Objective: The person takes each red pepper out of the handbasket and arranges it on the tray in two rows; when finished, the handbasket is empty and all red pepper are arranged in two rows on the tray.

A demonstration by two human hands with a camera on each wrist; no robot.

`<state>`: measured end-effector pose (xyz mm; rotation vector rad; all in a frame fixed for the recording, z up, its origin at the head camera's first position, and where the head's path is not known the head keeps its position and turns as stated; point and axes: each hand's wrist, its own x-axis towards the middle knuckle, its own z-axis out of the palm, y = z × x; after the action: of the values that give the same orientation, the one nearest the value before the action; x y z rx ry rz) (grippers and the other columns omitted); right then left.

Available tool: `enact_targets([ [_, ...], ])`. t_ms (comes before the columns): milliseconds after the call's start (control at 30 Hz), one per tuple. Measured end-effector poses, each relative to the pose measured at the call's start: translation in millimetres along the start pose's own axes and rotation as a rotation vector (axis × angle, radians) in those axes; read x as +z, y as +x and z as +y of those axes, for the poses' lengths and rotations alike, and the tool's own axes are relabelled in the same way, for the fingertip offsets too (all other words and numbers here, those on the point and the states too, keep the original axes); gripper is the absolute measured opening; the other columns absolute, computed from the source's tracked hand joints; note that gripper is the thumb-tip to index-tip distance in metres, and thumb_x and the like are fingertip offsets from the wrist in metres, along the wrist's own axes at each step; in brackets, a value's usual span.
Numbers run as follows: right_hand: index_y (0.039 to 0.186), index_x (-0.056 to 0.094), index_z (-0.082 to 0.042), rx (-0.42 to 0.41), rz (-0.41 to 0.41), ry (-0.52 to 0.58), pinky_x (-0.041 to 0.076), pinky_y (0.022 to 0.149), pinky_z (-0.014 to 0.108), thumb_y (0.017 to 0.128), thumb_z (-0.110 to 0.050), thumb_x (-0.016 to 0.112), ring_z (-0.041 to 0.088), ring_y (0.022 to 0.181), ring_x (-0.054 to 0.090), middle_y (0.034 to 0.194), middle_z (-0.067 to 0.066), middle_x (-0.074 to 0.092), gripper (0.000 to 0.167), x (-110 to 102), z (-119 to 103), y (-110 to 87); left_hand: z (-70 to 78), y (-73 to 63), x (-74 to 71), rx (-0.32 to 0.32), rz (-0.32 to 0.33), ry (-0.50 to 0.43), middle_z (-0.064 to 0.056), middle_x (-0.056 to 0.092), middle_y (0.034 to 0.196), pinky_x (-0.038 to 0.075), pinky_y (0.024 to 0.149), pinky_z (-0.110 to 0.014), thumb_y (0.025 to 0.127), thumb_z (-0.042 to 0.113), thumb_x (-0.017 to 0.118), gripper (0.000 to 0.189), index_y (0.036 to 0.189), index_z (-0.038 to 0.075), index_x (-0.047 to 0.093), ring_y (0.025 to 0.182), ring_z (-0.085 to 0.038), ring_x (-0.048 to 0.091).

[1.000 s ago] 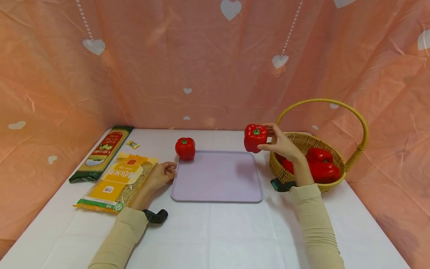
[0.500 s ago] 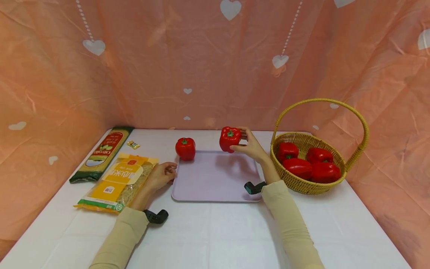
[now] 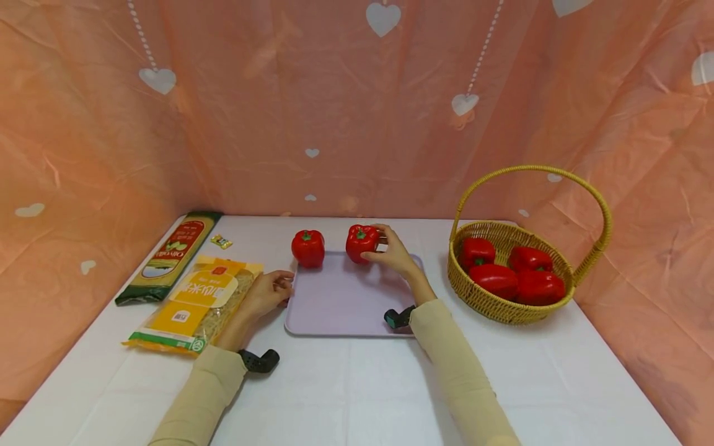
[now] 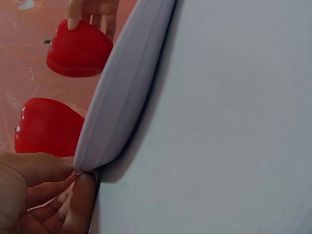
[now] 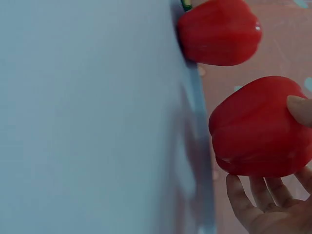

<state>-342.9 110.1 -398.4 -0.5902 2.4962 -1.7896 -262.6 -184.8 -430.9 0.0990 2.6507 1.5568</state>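
Observation:
A red bell pepper [image 3: 359, 243] with a green stem is gripped between the thumb and fingers of my right hand [image 3: 396, 255], close over the far edge of the pale lilac tray [image 3: 340, 313]. The right wrist view shows the thumb on one side of this held pepper [image 5: 258, 129] and the fingertips on the other. Another red bell pepper [image 3: 308, 249] stands upright at the tray's far left corner. At the left edge of the tray, my left hand [image 3: 264, 293] pinches the rim; the left wrist view shows the thumb and a finger [image 4: 82, 200] meeting at it.
On the right stands a yellow wicker basket [image 3: 474, 296] with a tall handle, holding several red peppers [image 3: 493, 279]. A yellow noodle packet [image 3: 189, 303] lies beside my left forearm. Behind it are a green and red packet [image 3: 170, 257] and a small gold sachet [image 3: 221, 241].
My right hand has carried the bell pepper leftward from beside the basket, then lowered it toward the tray's far edge. My left hand has stayed at the tray's rim.

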Motion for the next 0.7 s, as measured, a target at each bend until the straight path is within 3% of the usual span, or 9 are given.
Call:
enact_targets([
  [233,0.136,0.035,-0.003,0.007,-0.018,-0.042,0.045,0.096,0.045,0.079,-0.007,0.070,0.036,0.117,0.047,0.131,0.020,0.044,0.067,7.5,9.6,2.0,0.2,-0.7,0.2,0.003,0.004,0.009,-0.016,0.058,0.089,0.055,0.060,-0.027,0.086,-0.005,0.058,0.037,0.121,-0.009,0.052,0.067,-0.015,0.056],
  [700,0.137,0.035,-0.002,0.019,-0.024,0.007,0.044,0.098,0.044,0.079,-0.008,0.069,0.038,0.115,0.049,0.130,0.023,0.044,0.068,15.6,13.1,2.3,-1.6,0.1,1.2,-0.007,0.004,0.017,-0.016,0.058,0.091,0.055,0.060,-0.028,0.086,-0.004,0.057,0.036,0.122,-0.007,0.053,0.069,-0.017,0.056],
])
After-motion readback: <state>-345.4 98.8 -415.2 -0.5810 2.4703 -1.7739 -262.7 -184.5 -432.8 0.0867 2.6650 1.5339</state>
